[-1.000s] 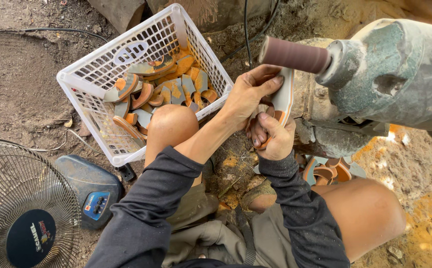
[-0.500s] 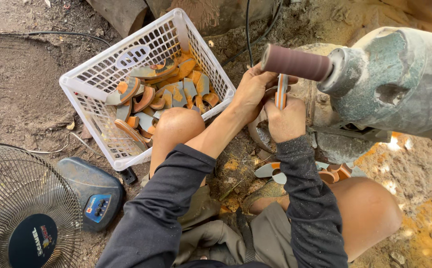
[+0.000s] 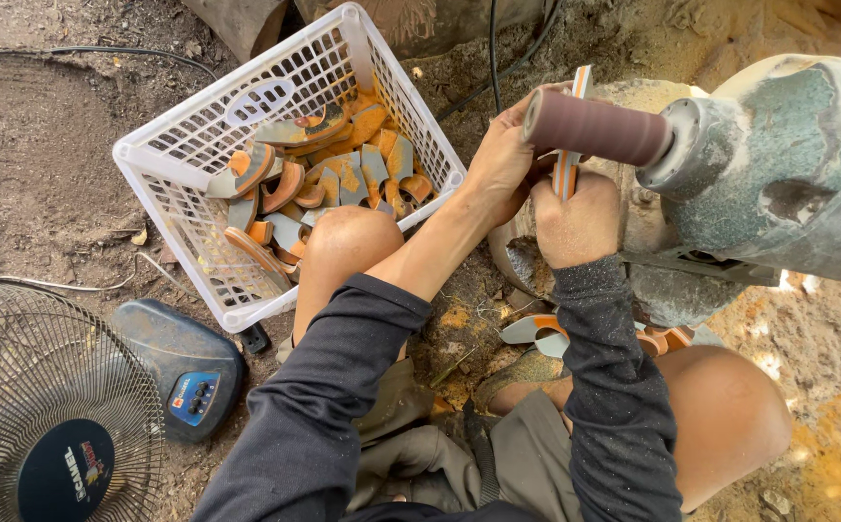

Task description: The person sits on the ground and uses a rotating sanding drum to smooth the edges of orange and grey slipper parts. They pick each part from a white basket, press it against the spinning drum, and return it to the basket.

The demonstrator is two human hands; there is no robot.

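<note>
Head view: I see both hands at the brown sanding drum (image 3: 594, 127) that sticks out of the grey-green motor housing (image 3: 778, 164). The right hand (image 3: 575, 224) is closed in a fist around the lower end of a thin orange-and-grey curved piece (image 3: 571, 145), held upright and edge-on against the drum. The left hand (image 3: 499, 164) has its fingers curled onto the same piece from the other side — both grip it. Half a second ago the piece sat lower, below the drum; now its top end pokes above it, and the hands have risen with it. The white plastic basket (image 3: 179, 155) of similar orange-grey pieces stays left of the bare knee, with the floor fan (image 3: 43, 425) at lower left — more pieces lie on the ground under the right forearm.
</note>
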